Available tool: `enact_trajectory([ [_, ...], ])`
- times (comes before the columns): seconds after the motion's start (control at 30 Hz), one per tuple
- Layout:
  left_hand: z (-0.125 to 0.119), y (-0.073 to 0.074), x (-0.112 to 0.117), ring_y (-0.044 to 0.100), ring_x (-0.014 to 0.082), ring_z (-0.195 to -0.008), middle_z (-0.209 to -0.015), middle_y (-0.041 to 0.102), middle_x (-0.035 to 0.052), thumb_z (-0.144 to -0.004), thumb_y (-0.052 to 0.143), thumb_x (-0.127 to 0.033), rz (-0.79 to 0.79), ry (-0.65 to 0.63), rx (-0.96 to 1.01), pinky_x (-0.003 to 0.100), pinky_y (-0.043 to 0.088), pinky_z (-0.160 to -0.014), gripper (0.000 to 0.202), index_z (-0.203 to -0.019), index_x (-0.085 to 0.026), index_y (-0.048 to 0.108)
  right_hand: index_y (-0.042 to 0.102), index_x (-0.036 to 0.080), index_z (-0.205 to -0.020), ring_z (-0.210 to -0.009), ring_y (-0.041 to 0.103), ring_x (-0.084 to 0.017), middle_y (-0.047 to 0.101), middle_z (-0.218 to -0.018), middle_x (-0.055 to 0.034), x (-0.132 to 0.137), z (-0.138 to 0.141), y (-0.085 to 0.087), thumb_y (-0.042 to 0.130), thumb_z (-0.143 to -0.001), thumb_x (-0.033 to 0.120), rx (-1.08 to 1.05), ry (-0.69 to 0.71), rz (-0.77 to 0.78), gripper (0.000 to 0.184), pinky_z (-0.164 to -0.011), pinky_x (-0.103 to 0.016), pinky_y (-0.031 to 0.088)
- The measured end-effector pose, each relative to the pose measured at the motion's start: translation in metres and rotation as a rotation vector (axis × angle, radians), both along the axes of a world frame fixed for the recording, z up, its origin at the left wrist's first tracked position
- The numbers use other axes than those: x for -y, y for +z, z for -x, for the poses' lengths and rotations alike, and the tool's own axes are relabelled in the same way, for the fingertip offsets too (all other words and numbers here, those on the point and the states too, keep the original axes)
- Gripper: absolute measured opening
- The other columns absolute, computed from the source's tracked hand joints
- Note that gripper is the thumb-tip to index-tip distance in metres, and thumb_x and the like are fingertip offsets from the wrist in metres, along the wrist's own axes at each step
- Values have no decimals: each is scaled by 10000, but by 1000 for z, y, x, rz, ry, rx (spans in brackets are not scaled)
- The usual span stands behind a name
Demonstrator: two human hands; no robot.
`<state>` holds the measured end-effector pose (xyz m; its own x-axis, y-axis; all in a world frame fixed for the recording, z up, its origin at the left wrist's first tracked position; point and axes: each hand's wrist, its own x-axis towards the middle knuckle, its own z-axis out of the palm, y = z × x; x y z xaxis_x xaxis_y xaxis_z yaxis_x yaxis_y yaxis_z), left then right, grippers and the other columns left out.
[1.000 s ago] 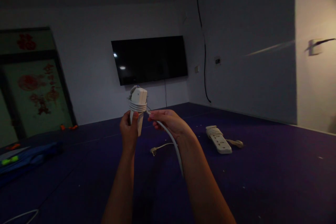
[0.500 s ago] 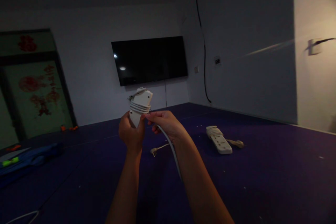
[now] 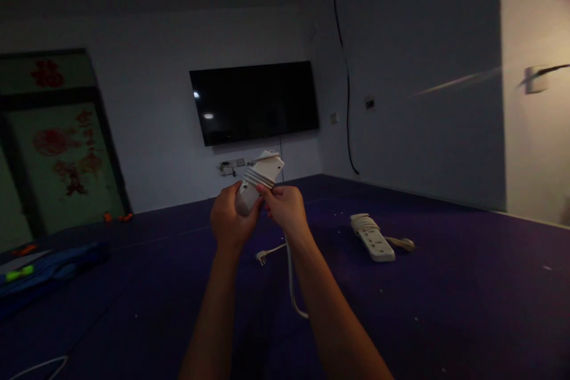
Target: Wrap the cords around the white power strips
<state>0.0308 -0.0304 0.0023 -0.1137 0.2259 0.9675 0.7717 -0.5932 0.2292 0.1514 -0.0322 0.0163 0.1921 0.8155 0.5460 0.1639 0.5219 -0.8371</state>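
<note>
My left hand (image 3: pixel 232 214) is wrapped round the lower end of a white power strip (image 3: pixel 269 167), which tilts up to the right with its back toward me. Several turns of white cord (image 3: pixel 258 178) circle its middle. Right beside it, my right hand (image 3: pixel 285 205) pinches the cord close to the strip's edge. From there a loose length of the cord hangs down past my right wrist. A plug (image 3: pixel 262 257) on a short stretch of white cord lies on the purple surface beyond my forearms.
On the purple surface (image 3: pixel 445 285), a second power strip (image 3: pixel 376 243) with its cord wound round it lies to the right. Blue cloth (image 3: pixel 57 267) with a bright green item (image 3: pixel 19 273) lies at left. A television (image 3: pixel 256 104) hangs on the far wall.
The held power strip has moved right and tilted further to the right. My right hand has come in close against it, and the loose cord hangs more slackly.
</note>
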Motion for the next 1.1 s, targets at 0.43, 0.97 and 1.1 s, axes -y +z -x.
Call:
enact_trajectory([
  [0.43, 2, 5, -2, 595, 164, -671, -745, 664, 52, -786, 527, -566, 248, -331, 360, 255, 441, -580, 437, -828, -151, 660, 611, 120, -599, -318, 452, -58, 535, -412, 26, 19, -6, 12, 680, -751, 359, -87, 165, 58, 292, -320, -153, 269],
  [0.97, 1, 12, 11, 531, 123, -511, -590, 619, 25, -703, 609, -546, 159, -281, 538, 219, 375, -458, 406, -662, -145, 652, 634, 115, -698, -327, 447, -50, 544, -426, 38, 24, 1, 14, 700, -747, 342, -139, 306, 53, 241, -316, -149, 287],
  [1.1, -2, 15, 16, 477, 104, -481, -533, 568, -2, -696, 617, -549, 193, -325, 588, 216, 344, -443, 411, -621, -145, 636, 618, 115, -634, -341, 426, -32, 551, -451, 37, 37, -6, 23, 623, -820, 215, -188, 396, 110, 211, -329, -143, 286],
])
